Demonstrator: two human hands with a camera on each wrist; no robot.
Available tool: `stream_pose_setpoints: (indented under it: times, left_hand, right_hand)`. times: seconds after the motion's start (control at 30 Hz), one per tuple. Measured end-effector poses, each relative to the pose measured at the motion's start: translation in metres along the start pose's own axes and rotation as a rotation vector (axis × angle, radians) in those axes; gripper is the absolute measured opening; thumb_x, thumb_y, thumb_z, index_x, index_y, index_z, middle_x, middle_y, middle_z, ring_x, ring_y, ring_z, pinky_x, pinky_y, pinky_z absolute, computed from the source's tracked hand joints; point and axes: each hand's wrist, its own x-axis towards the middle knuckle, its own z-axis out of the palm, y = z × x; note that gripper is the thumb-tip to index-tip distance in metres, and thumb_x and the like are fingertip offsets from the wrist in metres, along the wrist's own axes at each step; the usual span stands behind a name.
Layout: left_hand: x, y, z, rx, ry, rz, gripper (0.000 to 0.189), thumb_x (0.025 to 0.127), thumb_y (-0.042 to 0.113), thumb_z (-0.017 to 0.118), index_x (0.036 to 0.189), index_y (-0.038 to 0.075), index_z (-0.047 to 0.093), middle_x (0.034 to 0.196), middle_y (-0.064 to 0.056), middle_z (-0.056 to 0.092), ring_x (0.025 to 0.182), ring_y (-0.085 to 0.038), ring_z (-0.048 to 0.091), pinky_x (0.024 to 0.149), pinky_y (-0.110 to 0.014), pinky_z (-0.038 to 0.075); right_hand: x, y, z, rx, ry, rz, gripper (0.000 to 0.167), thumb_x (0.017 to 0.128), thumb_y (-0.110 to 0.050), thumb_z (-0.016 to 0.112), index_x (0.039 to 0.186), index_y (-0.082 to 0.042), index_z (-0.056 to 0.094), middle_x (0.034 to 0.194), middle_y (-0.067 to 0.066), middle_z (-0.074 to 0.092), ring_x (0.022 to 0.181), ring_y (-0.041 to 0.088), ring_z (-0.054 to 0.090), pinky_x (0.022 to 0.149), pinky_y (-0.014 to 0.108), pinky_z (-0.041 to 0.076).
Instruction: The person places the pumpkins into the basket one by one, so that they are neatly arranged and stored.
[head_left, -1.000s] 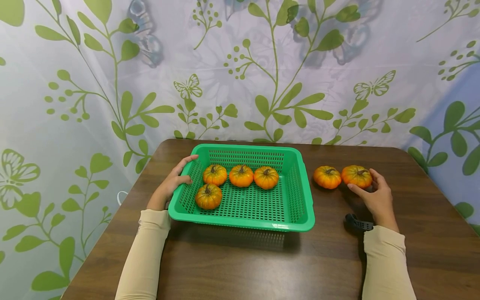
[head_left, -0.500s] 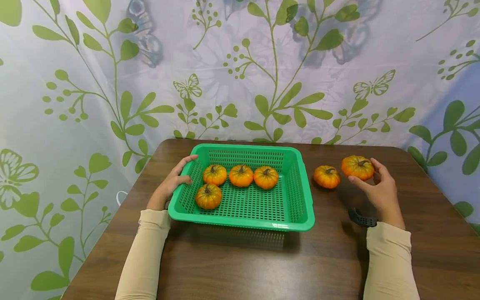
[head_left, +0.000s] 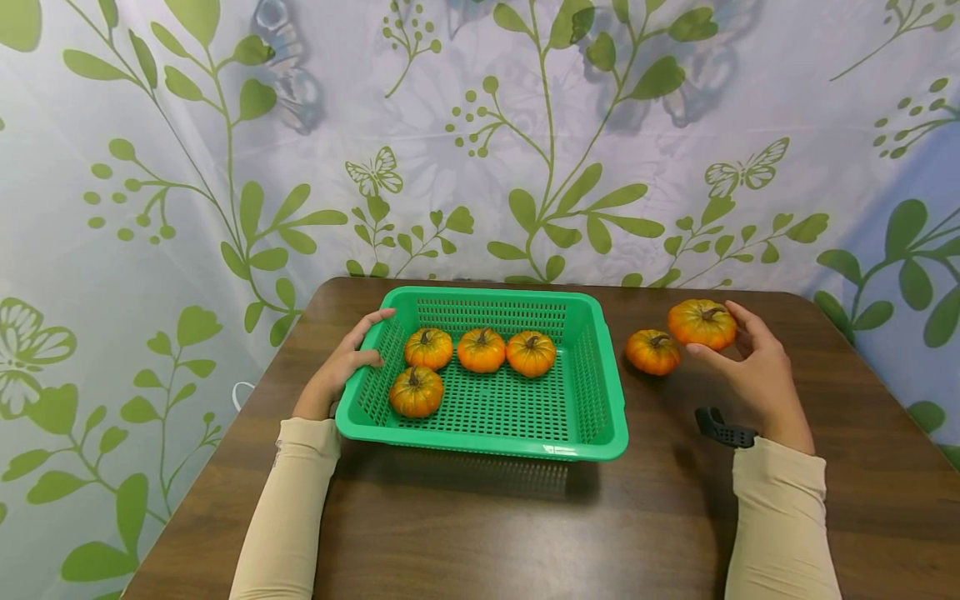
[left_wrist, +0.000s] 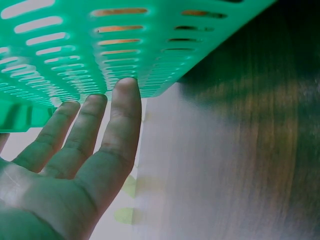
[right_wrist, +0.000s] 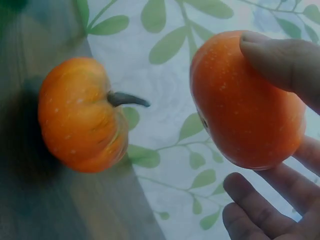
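My right hand (head_left: 761,379) holds a small orange pumpkin (head_left: 702,323) between thumb and fingers, lifted off the table. In the right wrist view the thumb presses one side of this pumpkin (right_wrist: 245,105), while some fingers stay spread below it. Just left of it, another pumpkin (head_left: 652,352) with a dark stem sits on the wood. My left hand (head_left: 341,362) grips the left side of a green plastic basket (head_left: 480,448), its thumb over the rim. Seen from the left wrist, its fingers (left_wrist: 125,120) lie along the slotted outer wall. Several pumpkins (head_left: 481,350) rest inside the basket, toward its back and left.
The brown wooden table (head_left: 480,533) carries everything. A leaf-patterned cloth (head_left: 480,167) hangs directly behind its back edge. A black strap (head_left: 723,429) shows at the right wrist. A thin white cord (head_left: 238,396) loops by the table's left edge.
The right hand has raised its pumpkin from the table and brought it slightly left, now up beside the remaining loose one. The left hand and basket have stayed put.
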Motion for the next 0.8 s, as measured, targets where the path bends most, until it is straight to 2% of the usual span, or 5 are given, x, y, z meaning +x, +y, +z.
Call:
stream_pose_setpoints:
  times: [0.1, 0.17, 0.3, 0.43, 0.8]
  left_hand:
    - [-0.001, 0.001, 0.001, 0.003, 0.002, 0.002, 0.091, 0.084, -0.002, 0.053, 0.171, 0.013, 0.028, 0.17, -0.028, 0.025, 0.131, -0.048, 0.045, 0.086, -0.039, 0.053]
    - [-0.001, 0.002, 0.001, 0.002, 0.001, 0.005, 0.092, 0.084, -0.002, 0.053, 0.171, 0.013, 0.028, 0.17, -0.028, 0.025, 0.132, -0.048, 0.045, 0.086, -0.039, 0.053]
    - [-0.001, 0.002, 0.002, -0.009, -0.003, 0.008, 0.091, 0.085, -0.002, 0.053, 0.171, 0.013, 0.028, 0.17, -0.028, 0.025, 0.133, -0.048, 0.045, 0.087, -0.039, 0.054]
    - [-0.001, 0.001, 0.002, -0.01, -0.003, 0.01, 0.09, 0.085, -0.002, 0.053, 0.171, 0.012, 0.029, 0.17, -0.028, 0.025, 0.132, -0.048, 0.044, 0.086, -0.039, 0.054]
    - [-0.001, 0.002, 0.002, -0.011, 0.004, -0.001, 0.09, 0.085, -0.002, 0.053, 0.171, 0.013, 0.029, 0.171, -0.027, 0.024, 0.133, -0.047, 0.044, 0.087, -0.039, 0.054]
  right_hand:
    - [0.001, -0.004, -0.001, -0.022, -0.034, -0.016, 0.09, 0.102, -0.024, 0.077, 0.172, -0.005, 0.024, 0.168, 0.033, 0.034, 0.148, 0.059, 0.038, 0.123, 0.043, 0.036]
    - [0.001, -0.007, -0.001, -0.034, -0.057, -0.029, 0.09, 0.101, -0.024, 0.077, 0.172, -0.006, 0.025, 0.166, 0.034, 0.036, 0.146, 0.06, 0.04, 0.119, 0.029, 0.039]
    - [0.002, -0.013, -0.001, -0.058, -0.093, -0.059, 0.09, 0.1, -0.022, 0.079, 0.171, -0.003, 0.027, 0.162, 0.036, 0.041, 0.14, 0.06, 0.047, 0.094, 0.004, 0.041]
    - [0.002, -0.02, 0.001, -0.076, -0.115, -0.095, 0.089, 0.099, -0.02, 0.08, 0.17, -0.001, 0.03, 0.159, 0.035, 0.046, 0.134, 0.056, 0.052, 0.083, 0.001, 0.039]
    - [0.0, -0.04, 0.005, -0.079, -0.214, -0.162, 0.09, 0.096, -0.014, 0.083, 0.168, 0.001, 0.032, 0.161, 0.036, 0.041, 0.135, 0.059, 0.052, 0.086, 0.0, 0.038]
